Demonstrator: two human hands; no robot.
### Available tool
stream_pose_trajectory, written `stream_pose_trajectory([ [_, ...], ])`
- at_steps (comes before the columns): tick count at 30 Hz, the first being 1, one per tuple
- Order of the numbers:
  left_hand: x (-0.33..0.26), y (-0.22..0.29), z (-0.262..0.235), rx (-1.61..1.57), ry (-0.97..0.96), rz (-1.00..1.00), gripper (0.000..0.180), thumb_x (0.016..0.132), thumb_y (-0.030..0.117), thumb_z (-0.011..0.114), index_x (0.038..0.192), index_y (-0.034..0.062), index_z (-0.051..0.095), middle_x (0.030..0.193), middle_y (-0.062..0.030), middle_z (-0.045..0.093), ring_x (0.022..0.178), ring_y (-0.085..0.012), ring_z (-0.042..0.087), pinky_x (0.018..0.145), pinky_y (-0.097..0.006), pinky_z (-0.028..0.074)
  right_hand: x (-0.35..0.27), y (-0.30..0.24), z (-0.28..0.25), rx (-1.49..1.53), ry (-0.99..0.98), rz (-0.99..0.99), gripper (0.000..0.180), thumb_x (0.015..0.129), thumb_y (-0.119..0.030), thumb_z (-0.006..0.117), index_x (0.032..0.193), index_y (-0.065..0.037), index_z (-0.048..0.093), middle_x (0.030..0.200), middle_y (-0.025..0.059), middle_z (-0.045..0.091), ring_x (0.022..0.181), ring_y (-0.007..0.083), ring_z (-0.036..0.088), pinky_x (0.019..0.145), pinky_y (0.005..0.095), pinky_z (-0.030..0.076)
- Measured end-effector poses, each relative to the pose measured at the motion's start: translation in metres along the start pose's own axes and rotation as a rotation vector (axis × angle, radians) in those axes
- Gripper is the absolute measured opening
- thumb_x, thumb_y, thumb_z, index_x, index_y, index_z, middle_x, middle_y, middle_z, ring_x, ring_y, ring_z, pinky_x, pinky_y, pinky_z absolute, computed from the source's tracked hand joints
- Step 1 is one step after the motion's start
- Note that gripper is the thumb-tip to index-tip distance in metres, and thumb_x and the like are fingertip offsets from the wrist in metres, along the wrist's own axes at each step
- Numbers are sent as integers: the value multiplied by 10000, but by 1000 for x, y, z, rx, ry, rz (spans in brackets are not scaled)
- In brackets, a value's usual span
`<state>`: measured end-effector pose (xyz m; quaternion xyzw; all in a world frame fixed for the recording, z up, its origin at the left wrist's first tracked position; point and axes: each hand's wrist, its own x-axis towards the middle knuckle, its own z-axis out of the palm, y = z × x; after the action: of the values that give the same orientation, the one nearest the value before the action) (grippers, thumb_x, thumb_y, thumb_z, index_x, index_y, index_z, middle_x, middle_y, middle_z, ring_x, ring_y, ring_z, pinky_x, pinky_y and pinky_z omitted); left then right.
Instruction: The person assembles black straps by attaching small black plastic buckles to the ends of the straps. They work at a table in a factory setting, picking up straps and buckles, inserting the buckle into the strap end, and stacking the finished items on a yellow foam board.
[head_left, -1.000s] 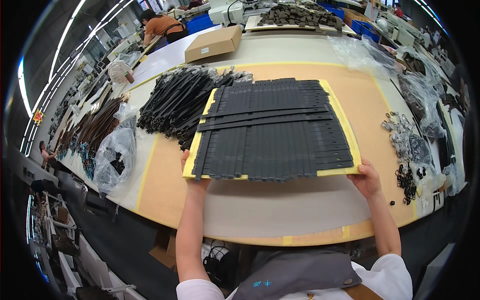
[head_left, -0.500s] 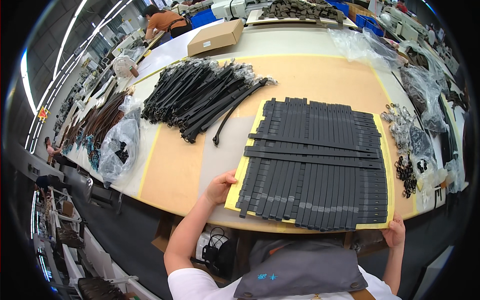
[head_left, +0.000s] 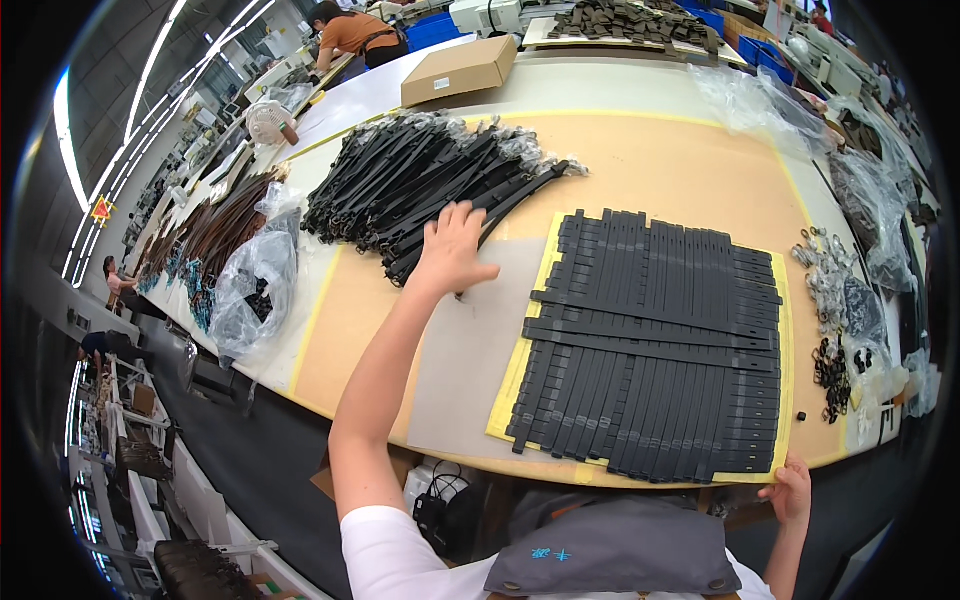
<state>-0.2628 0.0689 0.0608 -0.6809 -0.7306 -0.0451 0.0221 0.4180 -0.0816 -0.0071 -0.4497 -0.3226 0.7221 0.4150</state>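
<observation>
My left hand (head_left: pixel 455 250) reaches over the near end of a heap of black straps (head_left: pixel 400 180), fingers spread, with nothing held. Whether the fingertips touch the straps I cannot tell. Near the table's front edge, the fingers of my right hand (head_left: pixel 787 488) close on the near right corner of a yellow board (head_left: pixel 504 410). Many flat black straps (head_left: pixel 640 400) lie side by side on this board, running away from me. A few crosswise straps (head_left: pixel 650 338) rest over them. Clear wrapping covers the far ends of the heaped straps.
At right lie metal rings (head_left: pixel 825 280), black clasps (head_left: pixel 830 370) and plastic bags (head_left: pixel 875 210). A small black piece (head_left: pixel 801 416) sits beside the board. Brown straps (head_left: pixel 225 215) and a plastic bag (head_left: pixel 255 290) are at left. A cardboard box (head_left: pixel 460 70) stands behind. People work farther off.
My left hand has let go of the board's left edge and moved up and forward to the strap heap. The right hand stays at the board's corner. The view has shifted slightly.
</observation>
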Motion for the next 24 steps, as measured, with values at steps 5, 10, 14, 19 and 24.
stream_pose_trajectory([
  [5, 87, -53, 34, 158, -135, -250, 1511, 558, 707, 889, 1714, 169, 78, 1771, -204, 2, 1628, -438, -33, 1238, -732, 109, 1, 2, 8, -4, 124, 1, 591, 863, -109, 661, 1380, 143, 526, 1116, 230, 750, 824, 276, 794, 590, 341, 690],
  [10, 126, -131, 42, 88, -221, -419, 1601, 517, 737, 904, 1717, 157, 17, 1758, -257, 22, 1623, -463, -26, 1282, -644, 68, 3, 5, 6, -22, 158, 9, 562, 847, -129, 672, 1323, 148, 560, 1061, 229, 762, 772, 273, 790, 577, 336, 681],
  [14, 143, -164, 46, 8, -293, -434, 1632, 457, 757, 894, 1712, 121, 66, 1654, -249, 388, 1521, -380, 406, 1278, -578, 201, 8, 5, 8, -70, 172, 12, 564, 830, -166, 692, 1306, 119, 592, 1031, 200, 775, 725, 244, 783, 531, 320, 659],
  [19, 164, -169, 47, -3, -280, -452, 1407, 493, 574, 898, 1640, 30, 292, 1457, -228, 619, 1372, -351, 583, 1230, -528, 289, 9, 4, 15, -81, 194, 4, 541, 829, -173, 678, 1259, 149, 610, 1021, 225, 773, 731, 267, 780, 549, 324, 658],
  [24, 161, -147, 37, -16, -290, -471, 794, 498, 370, 894, 1184, 0, 745, 1157, -175, 772, 1096, -307, 724, 1042, -411, 432, 11, 4, 19, -117, 212, -18, 498, 843, -201, 702, 1222, 119, 652, 971, 178, 780, 696, 227, 770, 522, 300, 641],
])
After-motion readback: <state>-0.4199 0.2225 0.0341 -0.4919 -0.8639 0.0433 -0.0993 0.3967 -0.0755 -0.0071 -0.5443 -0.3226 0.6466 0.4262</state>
